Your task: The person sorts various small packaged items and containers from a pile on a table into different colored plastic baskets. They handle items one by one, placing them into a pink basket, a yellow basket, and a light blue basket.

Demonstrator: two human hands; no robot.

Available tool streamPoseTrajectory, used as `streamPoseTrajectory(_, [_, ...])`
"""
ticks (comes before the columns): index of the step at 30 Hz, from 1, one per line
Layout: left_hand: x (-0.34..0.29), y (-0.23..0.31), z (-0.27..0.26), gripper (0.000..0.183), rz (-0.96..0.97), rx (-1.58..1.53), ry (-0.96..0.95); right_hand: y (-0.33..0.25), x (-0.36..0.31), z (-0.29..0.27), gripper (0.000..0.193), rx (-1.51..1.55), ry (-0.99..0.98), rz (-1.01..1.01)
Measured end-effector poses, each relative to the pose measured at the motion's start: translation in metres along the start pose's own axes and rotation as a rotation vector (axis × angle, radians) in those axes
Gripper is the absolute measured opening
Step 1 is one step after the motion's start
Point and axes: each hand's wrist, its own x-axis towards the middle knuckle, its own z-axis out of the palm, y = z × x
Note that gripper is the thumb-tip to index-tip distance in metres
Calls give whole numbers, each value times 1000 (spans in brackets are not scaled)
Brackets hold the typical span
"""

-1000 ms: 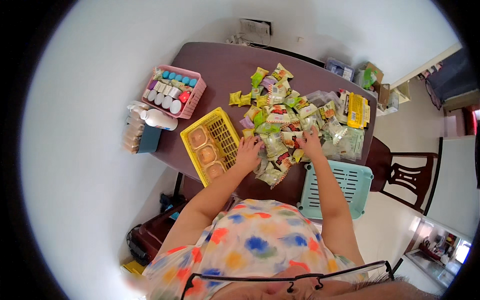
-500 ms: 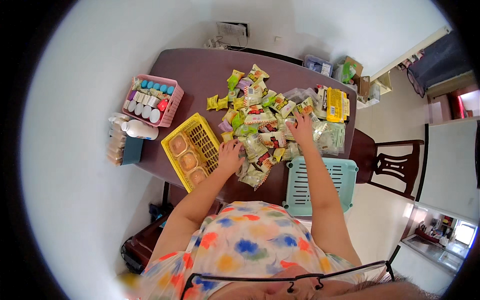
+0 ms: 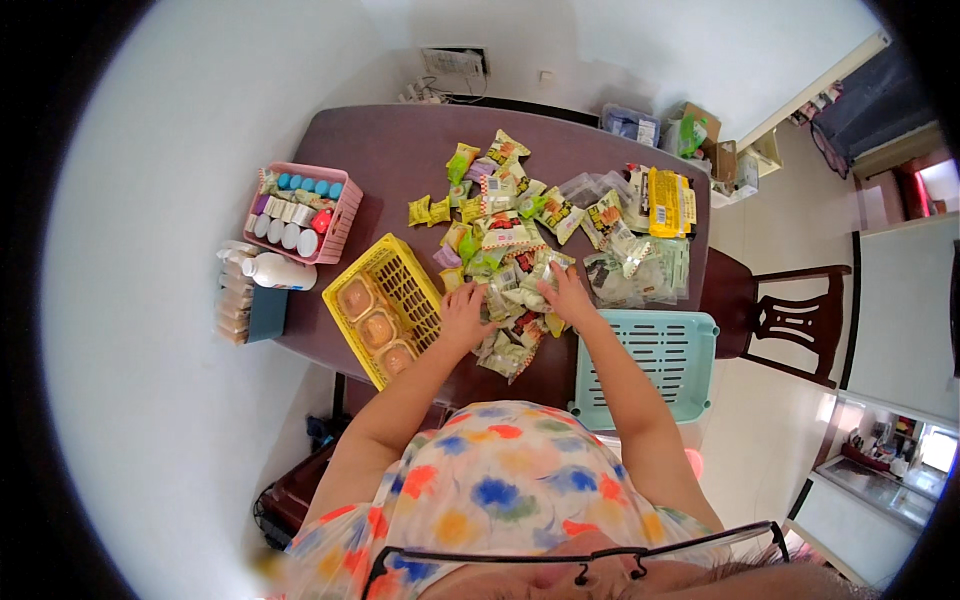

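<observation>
A heap of snack packets (image 3: 510,232), mostly green, yellow and white, covers the middle of the table. On the heap's near left side rests my left hand (image 3: 466,316), its fingers apart against the packets, next to the yellow basket. My right hand (image 3: 570,302) is at the heap's near right side, thumb and fingers around a pale green snack packet (image 3: 546,266). Between my two hands lie several more packets, partly hidden by my fingers. Three round buns (image 3: 377,327) in clear packaging sit in the yellow plastic basket (image 3: 415,272) to the left.
A light teal slotted basket (image 3: 650,365) stands at the near right. Behind it lie clear packages (image 3: 665,275) and a yellow package (image 3: 670,203). At the left are a pink basket (image 3: 345,212) of bottles and a white bottle (image 3: 280,271). A wooden chair (image 3: 800,318) stands to the right.
My right hand has come nearer and to the left, and packets from the heap's right side have moved with it toward my left hand. My left hand has hardly moved.
</observation>
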Motion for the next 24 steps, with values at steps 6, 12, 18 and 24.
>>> streamPoseTrajectory(6, [-3,22,13,88,107,-186,-7,-2,-18,-1,67,82,-28,-47])
streamPoseTrajectory(12, [-3,43,4,87,-78,-401,-71,14,-6,-21,58,189,-40,14])
streamPoseTrajectory(18, [-2,43,13,84,-555,-1076,-330,3,28,-19,77,49,95,7])
streamPoseTrajectory(24, [-12,45,29,85,-821,-1666,-383,-17,12,10,78,-178,85,-42])
